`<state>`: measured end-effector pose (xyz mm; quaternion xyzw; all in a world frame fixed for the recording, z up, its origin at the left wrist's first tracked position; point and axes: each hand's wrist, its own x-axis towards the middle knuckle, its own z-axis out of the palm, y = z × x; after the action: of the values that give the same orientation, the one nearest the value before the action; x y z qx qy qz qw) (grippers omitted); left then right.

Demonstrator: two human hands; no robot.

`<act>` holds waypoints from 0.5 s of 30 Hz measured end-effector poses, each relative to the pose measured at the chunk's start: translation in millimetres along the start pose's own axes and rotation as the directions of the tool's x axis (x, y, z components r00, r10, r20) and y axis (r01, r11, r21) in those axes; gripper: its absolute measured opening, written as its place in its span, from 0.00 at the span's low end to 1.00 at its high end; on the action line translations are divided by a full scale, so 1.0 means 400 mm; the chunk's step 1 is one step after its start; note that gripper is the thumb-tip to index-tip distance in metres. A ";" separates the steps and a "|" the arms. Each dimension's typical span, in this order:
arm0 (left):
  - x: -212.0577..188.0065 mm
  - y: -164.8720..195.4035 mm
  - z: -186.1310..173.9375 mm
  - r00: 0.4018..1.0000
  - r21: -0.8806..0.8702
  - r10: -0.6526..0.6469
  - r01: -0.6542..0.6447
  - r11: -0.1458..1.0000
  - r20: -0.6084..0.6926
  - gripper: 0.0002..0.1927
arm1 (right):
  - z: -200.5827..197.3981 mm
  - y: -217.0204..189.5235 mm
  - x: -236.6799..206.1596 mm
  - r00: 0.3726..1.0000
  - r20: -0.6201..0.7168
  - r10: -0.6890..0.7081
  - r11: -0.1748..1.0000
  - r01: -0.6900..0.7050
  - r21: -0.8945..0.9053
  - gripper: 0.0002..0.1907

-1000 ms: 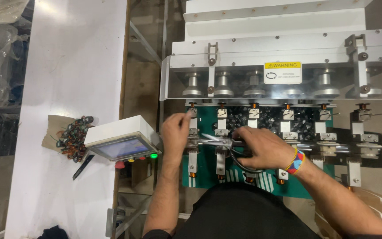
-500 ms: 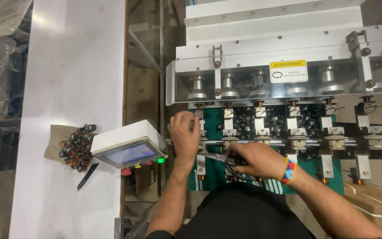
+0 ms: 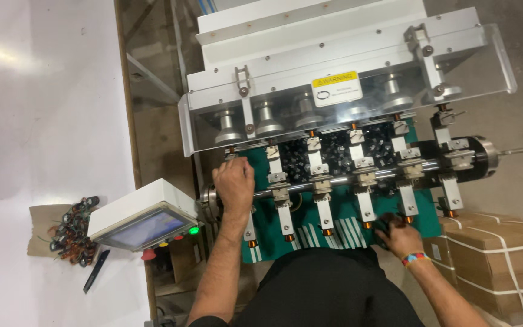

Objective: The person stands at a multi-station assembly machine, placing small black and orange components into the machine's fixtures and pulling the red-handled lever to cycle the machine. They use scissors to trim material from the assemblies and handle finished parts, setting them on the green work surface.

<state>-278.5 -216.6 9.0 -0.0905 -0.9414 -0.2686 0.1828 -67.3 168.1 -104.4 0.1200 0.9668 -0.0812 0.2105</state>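
Note:
My left hand (image 3: 234, 183) rests closed over the left end of the machine's steel shaft (image 3: 346, 178), at the leftmost white clamp station. My right hand (image 3: 396, 235) is low at the machine's front edge, fingers curled around a small dark part (image 3: 382, 225) over the green base plate (image 3: 310, 233). A row of white clamp arms (image 3: 323, 206) with copper tips hangs from the shaft. Several dark small parts (image 3: 334, 148) lie heaped behind the shaft. A clear guard (image 3: 261, 103) covers the metal spindles above.
A white control box with a screen (image 3: 143, 219) and coloured buttons stands left of the machine. On the white table (image 3: 43, 121) lie a heap of small wound coils (image 3: 71, 233) on cardboard and a black tool (image 3: 96, 270). Strapped cardboard boxes (image 3: 491, 254) sit at lower right.
My right hand has pulled back from the middle of the shaft to the machine's front right edge. My left hand stayed at the left end. The view has shifted.

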 end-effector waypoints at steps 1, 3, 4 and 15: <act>0.000 0.001 -0.001 1.000 0.011 0.011 -0.011 1.000 0.009 0.04 | 0.007 0.001 0.038 0.992 -0.123 0.013 0.777 0.068 0.626 0.22; 0.001 -0.002 0.000 0.999 0.015 0.034 -0.034 0.999 0.018 0.04 | -0.018 0.018 0.113 0.933 -0.357 0.037 0.659 0.246 0.711 0.18; 0.004 -0.003 -0.001 0.999 0.010 0.050 -0.050 0.999 0.021 0.03 | -0.042 0.026 0.157 0.889 -0.451 -0.082 0.933 0.227 0.278 0.17; -0.112 0.312 -0.013 0.985 0.063 0.152 -0.147 0.987 -0.081 0.06 | -0.063 0.036 0.158 0.839 -0.537 -0.088 0.888 0.310 0.339 0.07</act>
<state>-202.5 -117.9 54.4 -0.1442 -0.9305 -0.2308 0.2452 -129.0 199.6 -110.2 0.0753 0.9553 -0.2709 -0.0916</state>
